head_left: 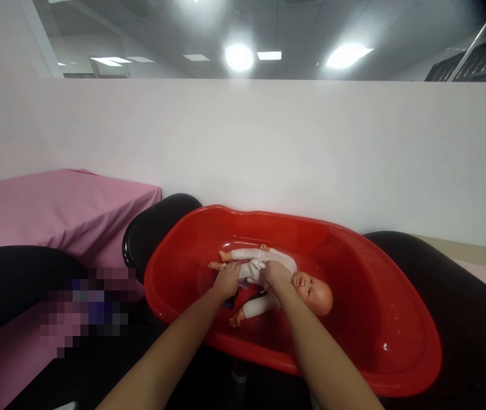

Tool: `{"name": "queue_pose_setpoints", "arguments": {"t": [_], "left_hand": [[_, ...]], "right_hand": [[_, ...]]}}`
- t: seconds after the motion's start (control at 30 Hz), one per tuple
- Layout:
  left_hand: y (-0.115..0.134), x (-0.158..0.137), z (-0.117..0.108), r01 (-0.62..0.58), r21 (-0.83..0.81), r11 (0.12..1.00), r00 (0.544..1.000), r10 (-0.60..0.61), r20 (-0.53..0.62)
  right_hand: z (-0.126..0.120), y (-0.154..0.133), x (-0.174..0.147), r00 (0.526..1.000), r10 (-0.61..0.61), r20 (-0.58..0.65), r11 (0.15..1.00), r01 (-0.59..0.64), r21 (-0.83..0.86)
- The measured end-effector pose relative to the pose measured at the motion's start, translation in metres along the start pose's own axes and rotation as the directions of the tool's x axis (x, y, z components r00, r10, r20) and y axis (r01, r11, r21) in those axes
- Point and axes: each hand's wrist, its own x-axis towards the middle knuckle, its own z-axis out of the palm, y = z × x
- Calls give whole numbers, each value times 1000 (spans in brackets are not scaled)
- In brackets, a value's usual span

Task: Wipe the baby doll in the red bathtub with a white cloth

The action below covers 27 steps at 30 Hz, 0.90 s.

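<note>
A baby doll (283,262) with a bald head and a pale fabric body lies on its back in a red baby bathtub (413,347). Its head points right and its feet point left. My left hand (227,281) is closed around the doll's near leg, just above the foot. At the doll's middle, my right hand (276,274) has its fingers closed on a bunched white cloth (254,269). The fingertips of the right hand are partly hidden behind its back. One doll arm (260,306) stretches toward the tub's near side.
Black chairs (166,225) support or flank the tub, with another black chair (473,302) at the right. A pink-draped table (54,205) stands at the left. Behind the tub rises a white wall (260,142) with a window above. A blurred patch covers something lower left.
</note>
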Motion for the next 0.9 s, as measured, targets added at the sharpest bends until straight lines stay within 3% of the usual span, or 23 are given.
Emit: {"name": "queue_pose_setpoints", "arguments": {"t": [0.17, 0.33, 0.47, 0.67, 0.83, 0.9], "left_hand": [[-10, 1, 8, 36, 79, 996, 986, -48, 158], [-13, -3, 12, 39, 78, 996, 967, -57, 247], [-12, -4, 12, 25, 85, 996, 951, -50, 305], [-9, 0, 8, 11, 124, 992, 968, -42, 247], [-6, 3, 4, 17, 170, 985, 976, -53, 212], [-4, 5, 4, 20, 180, 984, 974, -60, 220]], "right_hand": [[-14, -8, -8, 977, -53, -205, 998, 56, 8], [-19, -15, -10, 896, -140, -422, 954, 236, 183], [-13, -17, -5, 905, -123, -407, 923, 255, 288], [-9, -19, 0, 926, -52, -373, 877, 221, 427], [-21, -21, -5, 913, -52, -404, 827, 266, 496], [-24, -21, -6, 928, -48, -369, 820, 248, 517]]}}
